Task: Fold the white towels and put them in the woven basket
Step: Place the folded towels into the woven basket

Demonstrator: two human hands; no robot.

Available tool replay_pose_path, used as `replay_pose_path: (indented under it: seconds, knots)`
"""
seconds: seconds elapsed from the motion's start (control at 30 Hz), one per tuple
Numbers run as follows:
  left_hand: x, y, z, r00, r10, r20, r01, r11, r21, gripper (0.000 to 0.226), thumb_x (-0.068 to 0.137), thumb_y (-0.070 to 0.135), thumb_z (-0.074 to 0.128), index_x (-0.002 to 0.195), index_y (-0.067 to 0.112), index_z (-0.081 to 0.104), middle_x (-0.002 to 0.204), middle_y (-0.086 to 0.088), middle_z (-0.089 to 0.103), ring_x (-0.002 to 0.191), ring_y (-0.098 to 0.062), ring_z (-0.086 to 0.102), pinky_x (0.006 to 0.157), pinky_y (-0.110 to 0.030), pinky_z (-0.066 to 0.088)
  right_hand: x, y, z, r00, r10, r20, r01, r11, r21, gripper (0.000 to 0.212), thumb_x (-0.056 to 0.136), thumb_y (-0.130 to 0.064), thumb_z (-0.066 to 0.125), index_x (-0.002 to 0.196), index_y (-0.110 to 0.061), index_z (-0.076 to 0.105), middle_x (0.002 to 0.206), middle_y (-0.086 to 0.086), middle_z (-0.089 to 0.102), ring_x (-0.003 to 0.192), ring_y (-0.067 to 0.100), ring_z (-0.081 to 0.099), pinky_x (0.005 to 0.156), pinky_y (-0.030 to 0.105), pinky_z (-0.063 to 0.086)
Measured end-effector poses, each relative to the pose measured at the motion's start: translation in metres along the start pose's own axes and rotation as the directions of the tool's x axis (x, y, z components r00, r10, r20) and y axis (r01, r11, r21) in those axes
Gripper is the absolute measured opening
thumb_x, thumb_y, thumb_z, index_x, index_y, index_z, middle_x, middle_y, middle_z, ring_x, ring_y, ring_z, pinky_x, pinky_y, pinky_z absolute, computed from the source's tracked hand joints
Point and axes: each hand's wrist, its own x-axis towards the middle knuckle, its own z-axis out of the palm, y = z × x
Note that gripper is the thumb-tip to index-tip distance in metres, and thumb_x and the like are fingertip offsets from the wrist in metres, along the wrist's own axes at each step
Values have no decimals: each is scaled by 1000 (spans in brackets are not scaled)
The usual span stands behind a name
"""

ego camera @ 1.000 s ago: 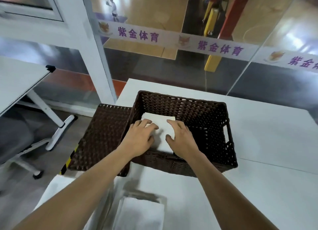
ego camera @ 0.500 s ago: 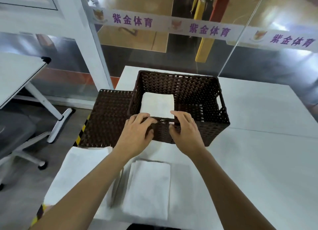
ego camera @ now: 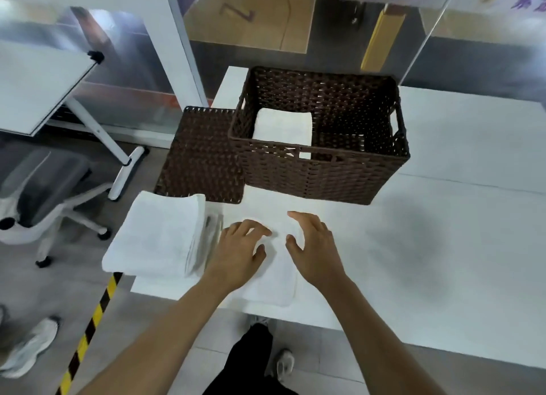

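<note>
A dark brown woven basket (ego camera: 325,176) stands on the white table, with one folded white towel (ego camera: 283,126) lying in its left half. Nearer me, a white towel (ego camera: 273,282) lies flat on the table. My left hand (ego camera: 239,251) and my right hand (ego camera: 314,248) hover over or touch its far end, fingers spread and holding nothing. A stack of white towels (ego camera: 156,236) sits at the table's left edge, just left of my left hand.
The basket's flat woven lid (ego camera: 201,155) lies left of the basket, overhanging the table edge. The white table (ego camera: 443,247) stretches to the right. On the floor to the left are an office chair (ego camera: 44,193), a tilted white desk (ego camera: 35,87) and yellow-black tape (ego camera: 88,329).
Both hands have left the towel in the basket and pulled back toward me, now over the flat towel on the table. The view has tilted down.
</note>
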Motion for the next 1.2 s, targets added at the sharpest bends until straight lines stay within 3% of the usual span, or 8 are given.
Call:
replay_pose_path:
  seconds: [0.27, 0.43, 0.6, 0.7, 0.87, 1.0, 1.1, 1.2]
  knots:
    - [-38, -31, 49, 997, -69, 37, 69, 997, -14, 41, 86, 9, 49, 118, 29, 62, 116, 10, 69, 119, -24, 59, 100, -41, 44, -40, 24, 55, 990, 125, 64, -123, 992, -36, 42, 89, -28, 64, 131, -31, 60, 134, -12, 62, 126, 20, 56, 106, 39, 37]
    - [-48, -45, 81, 990, -141, -6, 141, 990, -30, 39, 95, 11, 41, 122, 24, 66, 127, 9, 68, 134, -25, 52, 107, -45, 41, -51, 37, 77, 925, 261, 275, -243, 965, -100, 54, 98, -57, 49, 149, -42, 40, 163, -21, 27, 149, 13, 29, 122, 54, 19]
    - [-48, -52, 100, 990, -137, -10, 137, 991, 2, 42, 97, 12, 48, 137, 16, 59, 145, -1, 56, 139, -24, 47, 107, -48, 46, -56, 39, 87, 896, 298, 328, -261, 953, -153, 62, 99, -64, 38, 156, -49, 19, 166, -28, 1, 154, 12, 16, 124, 56, 8]
    - [-48, -50, 107, 987, -151, -46, 152, 988, 25, 51, 87, 4, 69, 136, 16, 61, 155, -13, 42, 140, -34, 45, 109, -49, 44, -55, 36, 91, 896, 305, 323, -257, 949, -183, 62, 100, -64, 33, 157, -52, 10, 166, -28, -8, 155, 16, 15, 124, 56, 10]
    - [-49, -49, 101, 920, -379, 98, 384, 923, -35, 55, 98, 23, 55, 144, 51, 44, 168, -4, 5, 152, -34, 17, 117, -52, 31, -52, 35, 97, 889, 347, 299, -292, 932, -213, 65, 98, -67, 31, 154, -58, 0, 168, -14, -20, 152, 22, 22, 121, 51, 20]
    - [-49, -55, 101, 875, -400, 272, 468, 842, -267, 56, 101, 29, 45, 140, 67, 31, 167, -3, 2, 122, -44, 54, 98, -45, 51, -45, 31, 97, 823, 435, 365, -416, 899, -135, 64, 96, -68, 38, 148, -66, 1, 170, 2, -6, 145, 32, 34, 114, 49, 31]
    - [-43, -59, 100, 877, -403, 260, 475, 807, -351, 55, 99, 26, 49, 137, 64, 39, 152, -6, 26, 88, -24, 61, 88, -30, 51, -42, 31, 98, 816, 431, 386, -459, 888, -21, 64, 96, -65, 44, 146, -68, 5, 163, 10, 18, 142, 34, 36, 113, 49, 36]
    - [-34, -61, 98, 874, -420, 245, 486, 778, -398, 53, 93, 30, 53, 132, 66, 44, 134, 3, 38, 93, -15, 57, 85, -20, 48, -36, 35, 101, 799, 440, 411, -522, 845, 111, 66, 94, -59, 53, 144, -70, 12, 153, 13, 32, 138, 30, 38, 111, 44, 38]
